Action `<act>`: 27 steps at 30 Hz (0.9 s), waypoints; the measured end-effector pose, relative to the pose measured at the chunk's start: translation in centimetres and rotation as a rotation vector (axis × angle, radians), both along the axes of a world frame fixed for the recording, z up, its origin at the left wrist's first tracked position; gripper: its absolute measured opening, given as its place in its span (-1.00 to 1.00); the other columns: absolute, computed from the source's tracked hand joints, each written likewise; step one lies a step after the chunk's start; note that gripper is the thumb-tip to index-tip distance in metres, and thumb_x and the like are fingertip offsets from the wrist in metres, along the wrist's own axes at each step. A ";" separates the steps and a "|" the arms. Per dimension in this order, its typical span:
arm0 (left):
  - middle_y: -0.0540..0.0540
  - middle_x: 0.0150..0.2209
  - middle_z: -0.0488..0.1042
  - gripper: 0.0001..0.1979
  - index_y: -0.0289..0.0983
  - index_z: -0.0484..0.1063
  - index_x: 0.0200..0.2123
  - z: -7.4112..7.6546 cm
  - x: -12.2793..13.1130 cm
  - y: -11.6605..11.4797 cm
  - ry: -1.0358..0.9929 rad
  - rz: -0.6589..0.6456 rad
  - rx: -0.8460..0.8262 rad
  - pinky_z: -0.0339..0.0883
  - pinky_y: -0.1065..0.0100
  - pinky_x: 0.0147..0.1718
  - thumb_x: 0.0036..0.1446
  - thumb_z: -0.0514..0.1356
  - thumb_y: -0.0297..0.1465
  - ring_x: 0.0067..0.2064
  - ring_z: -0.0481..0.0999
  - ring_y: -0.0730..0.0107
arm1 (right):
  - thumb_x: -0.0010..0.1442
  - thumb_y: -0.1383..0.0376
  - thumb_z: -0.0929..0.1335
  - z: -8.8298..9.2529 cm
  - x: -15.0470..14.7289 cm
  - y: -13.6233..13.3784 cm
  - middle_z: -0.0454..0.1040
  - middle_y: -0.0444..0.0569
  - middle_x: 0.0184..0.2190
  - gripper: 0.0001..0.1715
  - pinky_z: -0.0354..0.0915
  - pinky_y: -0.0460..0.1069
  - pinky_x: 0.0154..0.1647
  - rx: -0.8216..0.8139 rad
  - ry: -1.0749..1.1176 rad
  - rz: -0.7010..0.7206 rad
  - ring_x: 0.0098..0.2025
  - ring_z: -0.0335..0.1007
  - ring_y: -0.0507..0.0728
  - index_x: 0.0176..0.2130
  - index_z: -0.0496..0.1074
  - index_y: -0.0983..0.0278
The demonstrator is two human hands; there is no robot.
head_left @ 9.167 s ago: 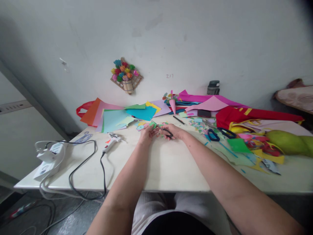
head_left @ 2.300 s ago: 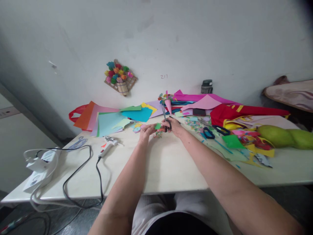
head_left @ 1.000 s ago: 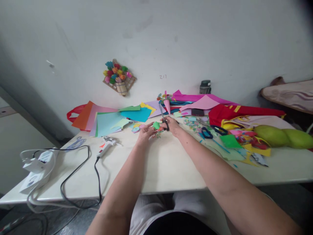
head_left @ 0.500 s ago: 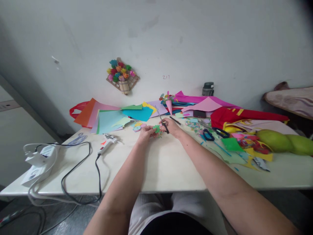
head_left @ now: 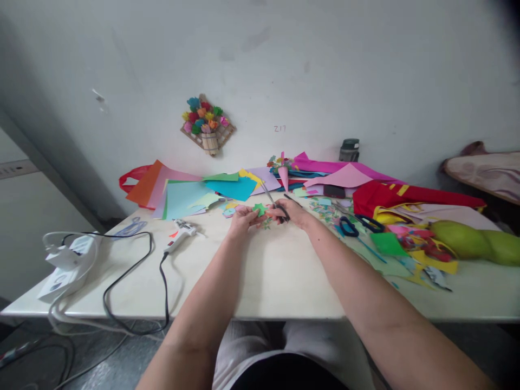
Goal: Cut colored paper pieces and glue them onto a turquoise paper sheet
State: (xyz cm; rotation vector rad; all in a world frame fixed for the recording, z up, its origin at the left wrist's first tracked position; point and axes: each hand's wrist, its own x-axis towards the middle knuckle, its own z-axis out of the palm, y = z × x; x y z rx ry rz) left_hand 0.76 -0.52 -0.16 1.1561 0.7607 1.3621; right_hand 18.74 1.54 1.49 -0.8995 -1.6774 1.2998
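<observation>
Pinching a small bright-green paper cut-out with a jagged edge (head_left: 259, 208) between thumb and fingers of the left hand (head_left: 244, 218), right at the fingertips, with most of the paper jutting out toward the other side. Holding it over the cream-white tabletop (head_left: 284, 281), between both hands and just beside the bent fingers of the right hand (head_left: 294, 210). Cannot tell whether those fingers touch its edge.

Gripping a pair of dark-handled metal scissors (head_left: 269, 196) in the right hand, with fingers curled about the handles. Aiming the blades forward and leftward, past the far side of the cut-out rather than across it. Cannot make out how widely the blades stand apart.

Just below the fingertips, scattered on the tabletop, tiny multicoloured paper scraps (head_left: 266, 223). Near the left hand, rounded pastel paper pieces (head_left: 229, 211); farther left, a white glue gun with a black cord (head_left: 181, 238), lying on its side. Beyond the hands, a flat turquoise paper sheet (head_left: 233, 188) and a pale pink paper cone topped with small colourful shapes (head_left: 283, 179). Close past the right hand, a slim black pen (head_left: 292, 200); farther right, blue-handled scissors (head_left: 349, 226).
</observation>
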 end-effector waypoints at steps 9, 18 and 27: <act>-0.09 -0.43 0.53 -0.71 -0.32 0.36 -0.50 -0.1 -0.5 0.3 -0.072 0.041 0.017 0.39 0.25 -0.27 -0.27 0.36 -0.32 -0.32 0.55 0.25 | -0.05 0.11 0.41 0.6 -0.1 -0.9 0.39 -0.14 -0.66 -0.66 -0.04 -0.21 -0.83 -0.011 -0.169 0.121 -0.73 0.21 -0.08 -0.41 0.35 0.33; -0.06 -0.44 0.51 -0.72 -0.31 0.32 -0.48 -0.6 -0.7 0.7 -0.131 0.026 -0.016 0.39 0.27 -0.28 -0.26 0.35 -0.38 -0.29 0.55 0.20 | -0.05 0.09 0.40 0.4 0.1 -0.9 0.38 -0.15 -0.65 -0.63 -0.04 -0.21 -0.82 -0.038 -0.208 0.156 -0.72 0.21 -0.09 -0.39 0.35 0.34; -0.01 -0.48 0.48 -0.76 -0.30 0.27 -0.47 -0.4 -0.7 0.5 -0.167 0.000 -0.068 0.36 0.17 -0.19 -0.21 0.31 -0.45 -0.29 0.55 0.20 | -0.03 0.12 0.40 -0.2 0.1 -0.2 0.33 -0.20 -0.68 -0.66 0.11 -0.21 -0.74 -0.013 -0.228 0.221 -0.73 0.16 -0.11 -0.37 0.34 0.34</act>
